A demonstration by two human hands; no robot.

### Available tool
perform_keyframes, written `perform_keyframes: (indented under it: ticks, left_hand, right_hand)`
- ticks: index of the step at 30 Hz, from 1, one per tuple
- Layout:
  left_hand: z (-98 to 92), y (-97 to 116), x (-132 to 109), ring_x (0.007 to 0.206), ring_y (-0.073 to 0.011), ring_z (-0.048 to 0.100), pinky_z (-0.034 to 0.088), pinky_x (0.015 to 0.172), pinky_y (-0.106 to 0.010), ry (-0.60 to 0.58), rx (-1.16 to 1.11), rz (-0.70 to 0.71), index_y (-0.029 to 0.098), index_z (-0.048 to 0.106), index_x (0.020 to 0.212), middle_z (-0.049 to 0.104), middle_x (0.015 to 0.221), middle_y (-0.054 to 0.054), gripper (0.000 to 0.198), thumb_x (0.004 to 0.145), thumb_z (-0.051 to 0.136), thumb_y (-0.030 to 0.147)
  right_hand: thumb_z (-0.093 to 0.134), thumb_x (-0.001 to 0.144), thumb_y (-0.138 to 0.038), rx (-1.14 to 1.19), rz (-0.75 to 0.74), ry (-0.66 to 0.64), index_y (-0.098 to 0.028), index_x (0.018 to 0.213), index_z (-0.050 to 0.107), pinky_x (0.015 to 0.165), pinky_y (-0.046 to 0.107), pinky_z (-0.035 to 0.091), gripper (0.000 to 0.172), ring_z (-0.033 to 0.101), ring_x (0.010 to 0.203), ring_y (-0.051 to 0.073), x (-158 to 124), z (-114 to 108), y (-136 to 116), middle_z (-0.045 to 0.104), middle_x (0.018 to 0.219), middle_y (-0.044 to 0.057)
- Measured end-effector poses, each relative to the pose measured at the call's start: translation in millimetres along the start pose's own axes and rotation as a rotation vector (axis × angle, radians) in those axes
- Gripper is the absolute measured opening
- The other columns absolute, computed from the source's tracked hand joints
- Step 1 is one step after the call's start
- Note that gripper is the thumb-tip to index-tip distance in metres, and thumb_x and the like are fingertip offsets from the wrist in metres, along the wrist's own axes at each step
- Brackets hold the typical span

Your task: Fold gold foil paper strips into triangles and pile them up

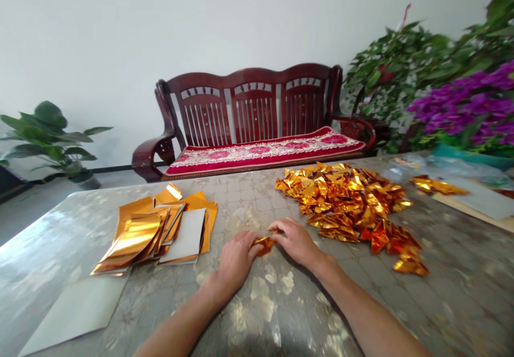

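Observation:
Between my two hands, just above or on the table, is a small piece of folded gold foil paper [265,246]. My left hand [237,255] pinches its left end, the thumb along the near side. At its right end the fingers of my right hand [295,239] are closed on the foil; the fingertips partly hide it. To the left lies a loose stack of flat gold foil sheets [140,234], some with the pale backing up. On the right spreads a big heap of folded gold foil pieces [345,191].
A patterned cover lies over the table [168,309]. A pale sheet [80,309] rests at front left. Clear plastic and a pale board [482,199] are at far right, by purple flowers [469,103]. Behind stands a wooden bench [252,105]; a potted plant [52,137] is left.

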State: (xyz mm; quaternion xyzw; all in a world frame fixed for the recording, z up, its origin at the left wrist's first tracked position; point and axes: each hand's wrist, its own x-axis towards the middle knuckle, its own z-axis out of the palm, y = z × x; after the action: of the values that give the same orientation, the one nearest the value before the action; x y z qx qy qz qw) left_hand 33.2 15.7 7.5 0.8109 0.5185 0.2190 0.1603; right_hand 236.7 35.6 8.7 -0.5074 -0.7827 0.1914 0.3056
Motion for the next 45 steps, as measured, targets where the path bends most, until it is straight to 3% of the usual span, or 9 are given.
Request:
perform_keyframes:
  ticks: [7, 12, 16, 20, 27, 29, 32, 38, 45]
  left_hand:
    - [-0.6, -4.8, -1.3, 0.077, -0.0149, 0.06, 0.043, 0.073, -0.024, 0.07, -0.057, 0.049, 0.022, 0.068, 0.08, 0.064, 0.079, -0.001, 0.027, 0.096, 0.048, 0.028]
    - [-3.1, -2.2, -3.3, 0.074, -0.0147, 0.06, 0.043, 0.071, -0.024, 0.133, -0.126, 0.031, 0.021, 0.07, 0.078, 0.063, 0.075, -0.001, 0.028, 0.095, 0.049, 0.027]
    - [-4.1, 1.6, -4.6, 0.073, -0.0142, 0.059, 0.043, 0.069, -0.025, 0.166, -0.138, 0.046, 0.021, 0.07, 0.075, 0.063, 0.073, -0.001, 0.029, 0.095, 0.049, 0.026]
    - [-2.5, 4.0, -4.1, 0.073, -0.0146, 0.059, 0.043, 0.07, -0.025, 0.175, -0.155, 0.069, 0.021, 0.071, 0.076, 0.064, 0.073, -0.001, 0.027, 0.094, 0.051, 0.026]
    - [-0.5, -1.1, 5.5, 0.07, -0.0142, 0.061, 0.045, 0.068, -0.025, 0.356, -0.223, -0.069, 0.02, 0.071, 0.077, 0.066, 0.072, 0.0, 0.019, 0.089, 0.057, 0.024]
    - [-0.8, -1.5, 6.4, 0.069, -0.0139, 0.06, 0.045, 0.066, -0.025, 0.425, -0.208, -0.06, 0.021, 0.07, 0.078, 0.064, 0.072, 0.001, 0.018, 0.09, 0.058, 0.026]
    - [0.7, 1.7, 3.5, 0.07, -0.0137, 0.06, 0.046, 0.067, -0.024, 0.482, -0.177, 0.001, 0.022, 0.069, 0.084, 0.063, 0.076, -0.001, 0.017, 0.092, 0.055, 0.027]
    - [6.1, 13.8, -7.5, 0.083, -0.0166, 0.061, 0.048, 0.077, -0.029, 0.437, -0.06, 0.182, 0.023, 0.067, 0.097, 0.066, 0.088, -0.004, 0.016, 0.094, 0.051, 0.023]
    - [3.1, 18.6, -13.0, 0.088, -0.019, 0.062, 0.048, 0.083, -0.034, 0.389, -0.023, 0.224, 0.025, 0.066, 0.096, 0.069, 0.093, -0.005, 0.013, 0.094, 0.053, 0.027]
  right_hand:
    - [0.06, 0.084, -0.022, 0.273, 0.053, 0.053, -0.022, 0.089, 0.074, 0.082, 0.03, 0.048, 0.014, 0.065, 0.086, 0.018, 1.3, 3.1, -0.8, 0.074, 0.09, 0.002]
    - [0.056, 0.088, -0.035, 0.49, 0.096, 0.065, -0.02, 0.111, 0.07, 0.081, 0.031, 0.051, 0.031, 0.067, 0.088, 0.018, 1.2, -0.7, -2.9, 0.074, 0.1, 0.005]
    - [0.069, 0.078, -0.032, 0.418, 0.071, 0.086, -0.019, 0.095, 0.073, 0.077, 0.03, 0.051, 0.022, 0.066, 0.08, 0.018, -0.8, -1.6, -8.7, 0.074, 0.088, 0.003]
    - [0.061, 0.084, -0.03, 0.351, 0.088, 0.114, -0.02, 0.071, 0.07, 0.072, 0.027, 0.049, 0.019, 0.064, 0.073, 0.017, -0.1, -0.8, -8.8, 0.071, 0.073, 0.001]
    - [0.049, 0.093, -0.035, 0.252, 0.099, 0.346, -0.021, 0.086, 0.069, 0.076, 0.029, 0.048, 0.026, 0.065, 0.081, 0.019, -2.7, -7.3, -13.1, 0.072, 0.083, 0.004]
    - [0.049, 0.093, -0.035, 0.247, 0.1, 0.274, -0.021, 0.081, 0.068, 0.073, 0.028, 0.048, 0.027, 0.064, 0.074, 0.018, -6.5, -3.0, -21.3, 0.071, 0.076, 0.003]
    - [0.054, 0.091, -0.032, 0.325, 0.08, 0.175, -0.021, 0.097, 0.068, 0.079, 0.028, 0.048, 0.019, 0.065, 0.087, 0.019, -10.0, 9.0, -34.3, 0.073, 0.093, 0.004]
    - [0.051, 0.093, -0.04, 0.399, 0.164, 0.201, -0.019, 0.093, 0.064, 0.067, 0.026, 0.047, 0.025, 0.065, 0.075, 0.018, -8.8, 22.2, -44.8, 0.071, 0.081, 0.003]
    - [0.047, 0.097, -0.03, 0.153, 0.078, 0.219, -0.022, 0.091, 0.069, 0.069, 0.025, 0.045, 0.024, 0.068, 0.078, 0.018, -12.9, 15.8, -42.6, 0.074, 0.085, 0.004]
